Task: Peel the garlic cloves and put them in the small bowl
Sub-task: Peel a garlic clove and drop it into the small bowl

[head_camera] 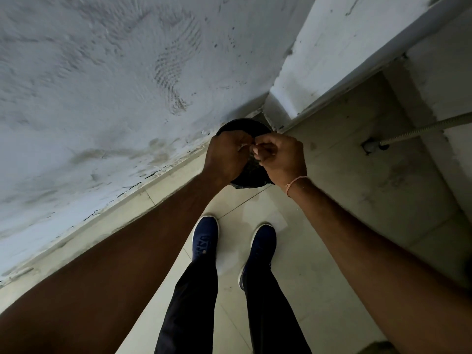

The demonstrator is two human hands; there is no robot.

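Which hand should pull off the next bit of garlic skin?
Probably the right hand. Its fingertips pinch at a small pale piece, likely the garlic clove, between both hands, while the left hand curls round it as if steadying. Both hands are over the dark bin, so skin could drop in.

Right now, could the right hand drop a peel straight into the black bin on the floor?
Probably yes: the right hand is directly over the black bin, beside the left hand, with nothing visible between.
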